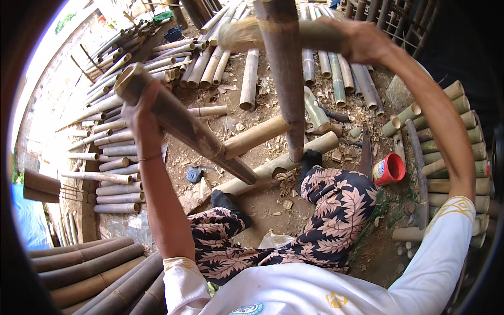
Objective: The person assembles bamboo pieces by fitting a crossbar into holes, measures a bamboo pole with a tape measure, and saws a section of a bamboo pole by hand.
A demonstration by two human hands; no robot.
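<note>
My left hand (137, 113) grips a dark bamboo pole (181, 123) near its upper end; the pole slants down to the right toward the ground. Raised high, my right hand (362, 39) holds a short, pale bamboo piece (247, 34) lying crosswise against an upright dark bamboo pole (286, 79). That upright pole stands with its foot by a notched bamboo length (278, 164) on the dirt. Another pale bamboo piece (257, 135) lies across just above it. My legs in leaf-patterned trousers (315, 210) stretch out below.
Cut bamboo lengths lie in rows on the left (113, 157), at the top (210, 60) and stacked on the right (462, 136). A red cup (391, 169) and a blade (366, 155) sit right of my knee. A tape measure (194, 174) lies on the dirt among wood chips.
</note>
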